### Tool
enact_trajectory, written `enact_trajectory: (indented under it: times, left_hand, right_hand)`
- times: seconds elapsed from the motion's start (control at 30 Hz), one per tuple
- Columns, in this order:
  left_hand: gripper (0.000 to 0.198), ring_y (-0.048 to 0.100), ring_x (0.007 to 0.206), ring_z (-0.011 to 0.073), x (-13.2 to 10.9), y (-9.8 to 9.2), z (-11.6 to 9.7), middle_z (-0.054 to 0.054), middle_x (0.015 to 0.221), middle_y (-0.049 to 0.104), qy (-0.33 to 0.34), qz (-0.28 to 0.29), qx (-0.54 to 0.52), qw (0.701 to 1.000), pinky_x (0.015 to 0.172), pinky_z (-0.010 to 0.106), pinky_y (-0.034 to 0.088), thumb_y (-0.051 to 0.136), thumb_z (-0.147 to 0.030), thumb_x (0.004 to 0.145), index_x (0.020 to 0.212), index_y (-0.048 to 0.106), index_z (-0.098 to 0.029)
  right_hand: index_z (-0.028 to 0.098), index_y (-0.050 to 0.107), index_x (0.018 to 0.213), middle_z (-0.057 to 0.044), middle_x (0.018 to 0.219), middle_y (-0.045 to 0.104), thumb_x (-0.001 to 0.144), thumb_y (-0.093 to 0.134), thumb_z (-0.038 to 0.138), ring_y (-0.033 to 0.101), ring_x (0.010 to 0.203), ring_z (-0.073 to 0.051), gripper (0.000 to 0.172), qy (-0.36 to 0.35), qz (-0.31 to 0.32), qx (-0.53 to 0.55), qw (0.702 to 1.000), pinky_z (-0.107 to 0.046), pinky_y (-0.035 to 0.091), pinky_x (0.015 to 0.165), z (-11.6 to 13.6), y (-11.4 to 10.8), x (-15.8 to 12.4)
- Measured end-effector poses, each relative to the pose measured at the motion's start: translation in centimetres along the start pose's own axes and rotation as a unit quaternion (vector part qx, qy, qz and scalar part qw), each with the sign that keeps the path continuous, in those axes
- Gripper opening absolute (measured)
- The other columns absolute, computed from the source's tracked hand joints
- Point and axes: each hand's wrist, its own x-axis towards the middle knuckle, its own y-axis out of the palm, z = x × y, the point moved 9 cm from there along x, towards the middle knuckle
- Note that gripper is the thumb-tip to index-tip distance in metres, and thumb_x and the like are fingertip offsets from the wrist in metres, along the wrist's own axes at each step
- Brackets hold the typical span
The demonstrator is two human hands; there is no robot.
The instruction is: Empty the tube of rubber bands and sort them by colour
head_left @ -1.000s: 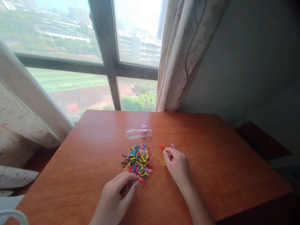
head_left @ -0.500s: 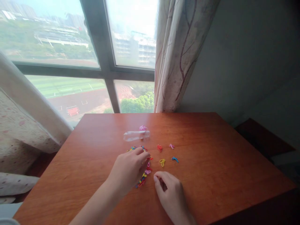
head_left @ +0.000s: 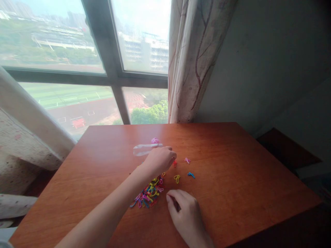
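As the elastic-band pile point(head_left: 152, 191), lower centre of the head view, is part-covered by the left forearm point(head_left: 111, 210), its far side is mostly hidden. Blue band point(head_left: 191, 175), right of centre: long axis tilted upper left to lower right. Red band point(head_left: 175, 163) partly hidden by left hand point(head_left: 161, 160), fingers bunched; right hand point(head_left: 184, 213) curled, thumb near forefinger. Whether anything is gripped cannot be told.

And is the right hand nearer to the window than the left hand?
No, the left hand is nearer the window, by the loose red band, while the right hand is farther away.
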Motion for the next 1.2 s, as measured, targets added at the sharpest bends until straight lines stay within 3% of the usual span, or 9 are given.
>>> enact_trajectory:
  times: [0.27, 0.5, 0.8, 1.07, 1.2]
  left_hand:
    - [0.022, 0.068, 0.068, 0.0207, 1.0, 0.8, -0.1, 0.009, 0.086, 0.07, -0.005, 0.019, -0.004, 1.0, 0.06, 0.029, 0.048, 0.054, -0.024, 0.087, 0.085, 0.076, -0.021]
    - [0.026, 0.069, 0.079, 0.0226, -0.1, -0.1, 0.8, 0.009, 0.098, 0.071, -0.023, -0.008, -0.017, 1.0, 0.066, 0.031, 0.051, 0.055, -0.023, 0.088, 0.107, 0.071, -0.022]
    - [0.021, 0.07, 0.086, 0.0221, -7.3, -2.7, 1.7, 0.006, 0.1, 0.071, -0.077, -0.064, -0.037, 0.994, 0.071, 0.03, 0.052, 0.049, -0.029, 0.093, 0.103, 0.068, -0.024]
    - [0.017, 0.069, 0.072, 0.0149, -14.7, -0.8, 1.8, 0.001, 0.089, 0.072, -0.11, -0.164, -0.121, 0.973, 0.063, 0.021, 0.05, 0.049, -0.026, 0.094, 0.098, 0.065, -0.025]
    - [0.014, 0.07, 0.07, 0.0129, -17.3, 0.7, 1.3, -0.002, 0.085, 0.072, -0.111, -0.211, -0.154, 0.959, 0.063, 0.019, 0.051, 0.051, -0.023, 0.093, 0.096, 0.064, -0.026]
  right_hand:
    - [0.023, 0.066, 0.084, -0.001, 0.075, 0.069, 0.09, 0.051, 0.013, 0.065, 0.068, -0.017, 0.019, 0.007, 0.008, 0.005, 1.0, -0.026, 0.042, 0.064, 0.1, -0.1, 0.0]
    - [0.023, 0.065, 0.083, -0.001, 0.074, 0.068, 0.09, 0.05, 0.014, 0.063, 0.067, -0.018, 0.018, 0.008, 0.017, 0.004, 1.0, -0.027, 0.04, 0.063, 0.0, 0.1, 0.0]
    - [0.022, 0.065, 0.083, 0.0, 0.076, 0.068, 0.091, 0.05, 0.017, 0.063, 0.069, -0.017, 0.018, 0.018, 0.029, 0.003, 0.999, -0.026, 0.039, 0.065, -0.2, 0.4, -0.2]
    - [0.025, 0.068, 0.092, 0.002, 0.076, 0.069, 0.087, 0.056, 0.015, 0.063, 0.068, -0.016, 0.017, 0.027, 0.039, -0.019, 0.999, -0.026, 0.038, 0.064, 0.0, 0.7, 0.2]
    - [0.026, 0.069, 0.096, 0.003, 0.078, 0.07, 0.085, 0.058, 0.013, 0.063, 0.069, -0.016, 0.02, 0.035, 0.051, -0.02, 0.998, -0.025, 0.037, 0.065, 0.3, 1.0, 0.6]
